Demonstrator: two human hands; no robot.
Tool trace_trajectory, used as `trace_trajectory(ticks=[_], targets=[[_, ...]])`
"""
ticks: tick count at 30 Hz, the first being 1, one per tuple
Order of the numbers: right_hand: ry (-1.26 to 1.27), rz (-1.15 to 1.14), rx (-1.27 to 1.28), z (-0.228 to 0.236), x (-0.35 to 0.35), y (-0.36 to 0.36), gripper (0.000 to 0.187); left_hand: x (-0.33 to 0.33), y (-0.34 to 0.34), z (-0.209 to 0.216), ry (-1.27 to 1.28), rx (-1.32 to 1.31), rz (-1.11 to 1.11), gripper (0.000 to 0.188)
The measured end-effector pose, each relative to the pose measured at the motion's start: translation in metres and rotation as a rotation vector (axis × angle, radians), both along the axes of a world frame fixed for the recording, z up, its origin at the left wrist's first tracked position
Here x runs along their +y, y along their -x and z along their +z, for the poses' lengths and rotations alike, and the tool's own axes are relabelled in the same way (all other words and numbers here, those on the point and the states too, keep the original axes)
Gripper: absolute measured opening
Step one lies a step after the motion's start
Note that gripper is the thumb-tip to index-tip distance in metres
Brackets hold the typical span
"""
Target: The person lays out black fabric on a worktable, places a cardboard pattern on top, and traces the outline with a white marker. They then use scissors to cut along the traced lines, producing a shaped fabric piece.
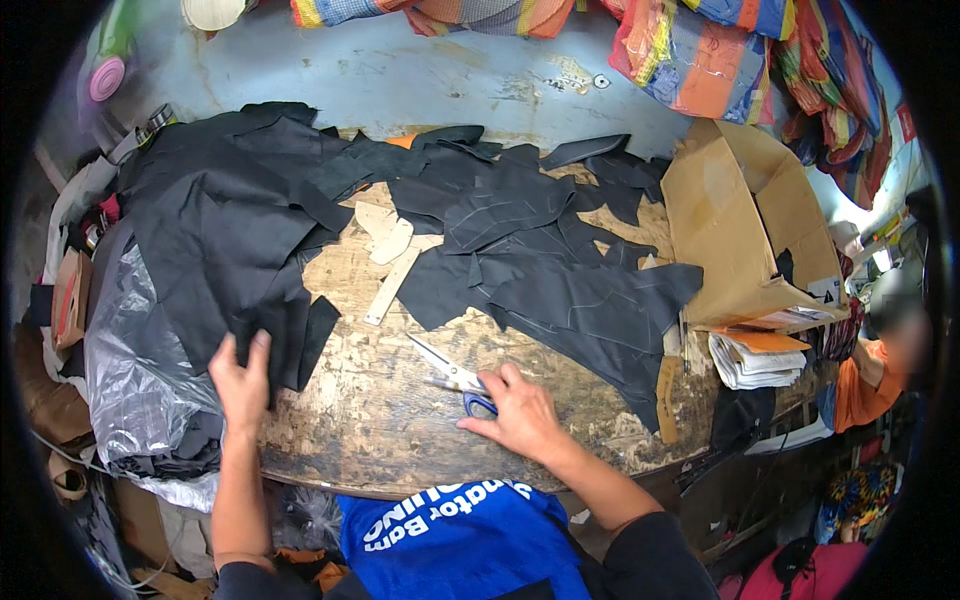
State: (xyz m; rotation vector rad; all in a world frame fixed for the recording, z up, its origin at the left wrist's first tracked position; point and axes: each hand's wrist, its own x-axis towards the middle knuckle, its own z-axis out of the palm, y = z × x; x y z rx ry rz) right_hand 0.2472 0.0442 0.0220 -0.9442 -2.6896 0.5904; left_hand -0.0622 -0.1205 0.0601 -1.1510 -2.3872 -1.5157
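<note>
My left hand point(240, 382) rests at the near edge of a large black sheet of material point(220, 230), thumb and fingers apart. The sheet lies heaped on the left of the worn wooden table. At the table's front, my right hand point(520, 408) has its fingers curled over the blue handles of a pair of scissors point(447, 368). Their silver blades point to the far left, low over the wood. Pale cut pattern pieces point(392, 285) lie between the sheet and several black pieces point(560, 290) marked with light lines. Part of the scissors' handle is hidden by my fingers.
An open cardboard box point(740, 230) stands at the right, with folded white cloths point(757, 360) in front. A tan strip point(667, 400) lies near the right edge. Clear plastic wrap point(140, 350) covers a left-hand pile. Beyond the right side, a person in an orange top point(870, 385) is partly visible.
</note>
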Motion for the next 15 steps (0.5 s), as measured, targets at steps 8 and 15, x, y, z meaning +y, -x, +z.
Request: trace_trajectory(ticks=[8,15], targets=[[-0.050,-0.134,-0.031,0.001,0.015,-0.009,0.050,0.027,0.061,0.072,-0.601,-0.791,-0.237,0.031],[0.967,-0.087,0.599,0.008,0.027,0.014,0.054,0.036,-0.029,0.037,-0.617,-1.629,-0.757,0.043]])
